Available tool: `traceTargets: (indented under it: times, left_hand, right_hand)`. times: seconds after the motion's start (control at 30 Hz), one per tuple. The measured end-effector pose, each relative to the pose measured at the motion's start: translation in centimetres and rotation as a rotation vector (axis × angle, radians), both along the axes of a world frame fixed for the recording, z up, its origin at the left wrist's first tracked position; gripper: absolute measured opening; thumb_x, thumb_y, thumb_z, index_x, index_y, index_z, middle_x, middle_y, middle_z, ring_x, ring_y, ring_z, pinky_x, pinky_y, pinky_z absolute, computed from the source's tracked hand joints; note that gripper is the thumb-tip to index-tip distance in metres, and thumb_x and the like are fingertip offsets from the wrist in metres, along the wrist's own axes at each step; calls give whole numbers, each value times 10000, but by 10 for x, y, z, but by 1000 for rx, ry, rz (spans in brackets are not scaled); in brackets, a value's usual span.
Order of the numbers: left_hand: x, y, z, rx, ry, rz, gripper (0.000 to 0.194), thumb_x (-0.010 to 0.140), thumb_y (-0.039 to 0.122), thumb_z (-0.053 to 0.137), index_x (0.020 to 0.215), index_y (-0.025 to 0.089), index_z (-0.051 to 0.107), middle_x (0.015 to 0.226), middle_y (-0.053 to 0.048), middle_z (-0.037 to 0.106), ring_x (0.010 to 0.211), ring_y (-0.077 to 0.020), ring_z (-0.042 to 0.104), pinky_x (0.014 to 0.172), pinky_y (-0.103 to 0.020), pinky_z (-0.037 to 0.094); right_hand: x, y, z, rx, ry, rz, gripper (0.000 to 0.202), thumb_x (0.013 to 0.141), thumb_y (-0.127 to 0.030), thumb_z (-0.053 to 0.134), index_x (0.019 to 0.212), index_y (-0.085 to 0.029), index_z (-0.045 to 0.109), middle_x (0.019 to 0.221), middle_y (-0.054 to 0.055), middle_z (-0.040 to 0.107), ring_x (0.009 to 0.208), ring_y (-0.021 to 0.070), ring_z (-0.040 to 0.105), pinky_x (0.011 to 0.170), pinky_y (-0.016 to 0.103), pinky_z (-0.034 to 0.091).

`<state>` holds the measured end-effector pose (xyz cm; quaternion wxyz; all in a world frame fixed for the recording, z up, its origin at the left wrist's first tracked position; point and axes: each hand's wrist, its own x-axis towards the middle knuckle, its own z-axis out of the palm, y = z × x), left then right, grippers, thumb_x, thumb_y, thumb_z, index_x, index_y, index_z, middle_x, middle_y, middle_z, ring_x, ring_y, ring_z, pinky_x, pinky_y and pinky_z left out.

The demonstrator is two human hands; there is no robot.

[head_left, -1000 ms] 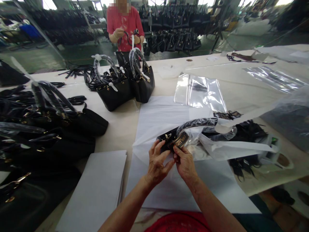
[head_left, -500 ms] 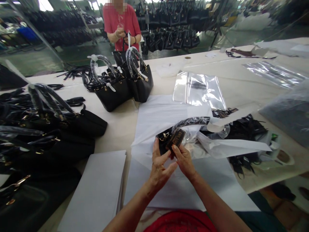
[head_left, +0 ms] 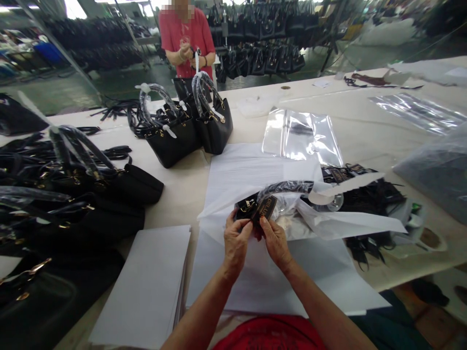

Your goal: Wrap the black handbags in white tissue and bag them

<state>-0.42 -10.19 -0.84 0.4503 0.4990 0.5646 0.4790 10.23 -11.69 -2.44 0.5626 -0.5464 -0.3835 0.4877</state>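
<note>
A black hang tag with gold lettering is pinched at its lower edge by the thumb and fingers of my right hand. Close beside it, my left hand has thumb and forefinger pressed together near the tag's lower left corner; what lies between them is hidden. Both hands are at the opening of a black handbag with gold hardware. Its handle is wrapped in clear plastic and lies to the right. White tissue paper covers and surrounds most of this bag.
Several black handbags stand across the table, with more at the left. A stack of white sheets lies left of my arms. Clear plastic bags lie beyond; black tags are piled right. A person in red stands opposite.
My left hand has closed from spread fingers into a pinch beside the tag. The tag has turned slightly more upright, with my right hand still on it.
</note>
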Motion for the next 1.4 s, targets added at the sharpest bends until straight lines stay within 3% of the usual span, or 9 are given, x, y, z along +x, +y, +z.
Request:
traceTargets:
  times: [0.2, 0.53, 0.8, 0.9, 1.0, 1.17, 1.4]
  left_hand:
    - [0, 0, 3, -19, -70, -25, 126, 735, 242, 591, 712, 187, 702, 1273, -65, 492, 1181, -217, 473, 1047, -330, 314]
    - [-3, 4, -1, 86, 12, -64, 105, 728, 243, 606, 693, 190, 689, 1248, -78, 512, 1201, -227, 460, 1058, -346, 311]
    - [6, 5, -1, 67, 5, 38, 86, 678, 240, 645, 614, 185, 662, 1288, -80, 482, 1188, -238, 470, 1035, -351, 333]
    - [5, 7, 2, 85, 2, 52, 85, 665, 219, 647, 587, 186, 652, 1307, -67, 471, 1228, -245, 433, 1033, -343, 337]
    - [3, 10, 6, 88, 32, 46, 77, 656, 185, 638, 579, 187, 648, 1335, -54, 450, 1240, -253, 420, 1024, -351, 352]
    - [4, 15, 11, 136, 80, 23, 109, 666, 157, 613, 567, 189, 645, 1338, -54, 454, 1255, -253, 405, 1037, -366, 341]
    - [-2, 24, 6, 200, 137, -15, 79, 668, 160, 618, 601, 191, 648, 1312, -68, 482, 1228, -249, 435, 1048, -400, 341]
  right_hand:
    - [2, 1, -2, 5, 10, 14, 462, 819, -581, 497, 617, -170, 558, 531, -14, 524, 496, 102, 443, 473, 238, 349]
    - [3, 2, -2, -22, 101, 34, 441, 791, -591, 537, 657, -172, 567, 548, -20, 526, 508, 107, 454, 473, 240, 362]
    - [7, 2, -3, -7, 118, 78, 414, 814, -574, 513, 687, -183, 555, 551, -26, 511, 511, 109, 451, 476, 242, 372]
    - [10, -1, -1, 27, 81, 158, 327, 809, -510, 555, 754, -189, 580, 608, -22, 536, 548, 115, 480, 506, 244, 401]
    - [10, -3, -2, 51, 96, 194, 277, 706, -392, 697, 880, -210, 584, 695, -28, 570, 588, 112, 504, 520, 234, 413]
    - [0, -2, -12, 70, 124, 59, 304, 665, -299, 725, 880, -224, 523, 721, -35, 580, 618, 109, 534, 531, 223, 426]
    - [-6, -6, -13, 17, 86, -59, 376, 634, -308, 735, 890, -222, 473, 670, -52, 567, 611, 118, 554, 541, 238, 448]
